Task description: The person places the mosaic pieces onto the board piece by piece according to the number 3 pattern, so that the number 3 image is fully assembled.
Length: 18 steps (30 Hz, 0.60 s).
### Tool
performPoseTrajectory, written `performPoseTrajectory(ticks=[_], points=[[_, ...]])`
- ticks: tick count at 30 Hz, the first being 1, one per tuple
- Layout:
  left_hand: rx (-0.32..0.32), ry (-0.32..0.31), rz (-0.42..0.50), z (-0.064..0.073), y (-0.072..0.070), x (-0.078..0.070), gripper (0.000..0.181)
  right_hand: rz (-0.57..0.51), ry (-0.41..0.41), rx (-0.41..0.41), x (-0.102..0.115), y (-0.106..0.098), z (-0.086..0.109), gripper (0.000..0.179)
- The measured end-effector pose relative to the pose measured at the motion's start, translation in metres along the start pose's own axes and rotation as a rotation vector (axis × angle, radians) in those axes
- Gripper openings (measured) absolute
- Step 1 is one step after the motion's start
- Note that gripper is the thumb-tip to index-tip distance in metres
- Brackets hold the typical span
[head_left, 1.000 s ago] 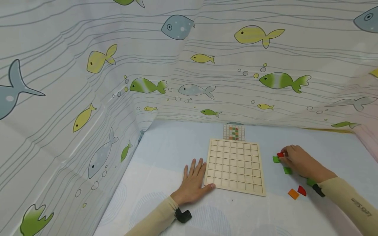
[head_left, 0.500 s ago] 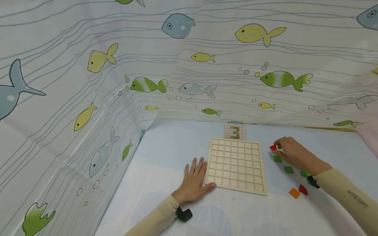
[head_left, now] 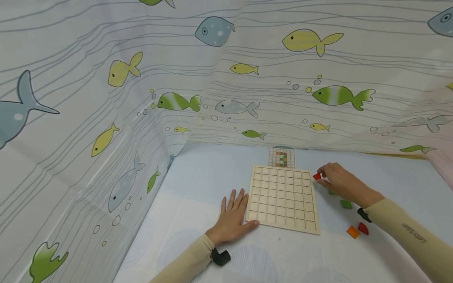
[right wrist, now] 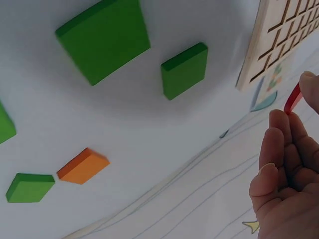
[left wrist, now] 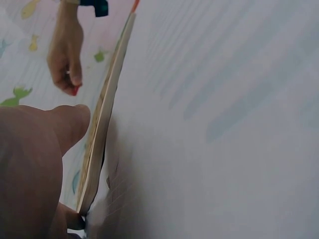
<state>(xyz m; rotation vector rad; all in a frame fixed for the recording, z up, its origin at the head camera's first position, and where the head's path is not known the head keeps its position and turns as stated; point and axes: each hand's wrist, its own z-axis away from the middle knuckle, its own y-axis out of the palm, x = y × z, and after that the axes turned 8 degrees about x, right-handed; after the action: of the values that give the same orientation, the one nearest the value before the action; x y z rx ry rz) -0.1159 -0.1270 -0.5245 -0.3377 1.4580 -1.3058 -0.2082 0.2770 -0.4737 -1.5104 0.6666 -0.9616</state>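
A wooden grid board [head_left: 283, 198] with square compartments lies on the table; no tiles sit in it. Beside its left edge my left hand [head_left: 231, 219] rests flat, fingers spread, the thumb over the front-left corner. My right hand [head_left: 341, 182] pinches a red tile [head_left: 316, 177] between thumb and fingers at the board's far right edge. In the right wrist view the red tile [right wrist: 293, 98] is seen edge-on, its far part hidden by the thumb. Green tiles [head_left: 346, 204] lie under and beside the right forearm, partly covered by it.
Behind the board lies a printed pattern card [head_left: 281, 158] with coloured squares. An orange tile [head_left: 352, 232] and a red quarter-circle tile [head_left: 363, 228] lie at the front right. An orange tile [right wrist: 83, 166] also shows in the right wrist view. A fish-print curtain [head_left: 226, 78] surrounds the table.
My right hand has lifted the red tile from beside the green tiles and carried it left to the board's edge. The left hand has stayed in place.
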Motion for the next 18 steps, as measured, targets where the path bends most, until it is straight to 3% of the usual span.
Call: performPoseTrajectory(ticks=[12,18], points=[[0.004,0.001,-0.007,0.000,0.002,0.001,0.098,-0.001,-0.031,0.018,0.016,0.011,-0.018,0.036],[0.004,0.007,-0.015,0.000,0.001,0.001,0.099,0.001,-0.084,-0.014,0.018,0.012,-0.024,0.034]])
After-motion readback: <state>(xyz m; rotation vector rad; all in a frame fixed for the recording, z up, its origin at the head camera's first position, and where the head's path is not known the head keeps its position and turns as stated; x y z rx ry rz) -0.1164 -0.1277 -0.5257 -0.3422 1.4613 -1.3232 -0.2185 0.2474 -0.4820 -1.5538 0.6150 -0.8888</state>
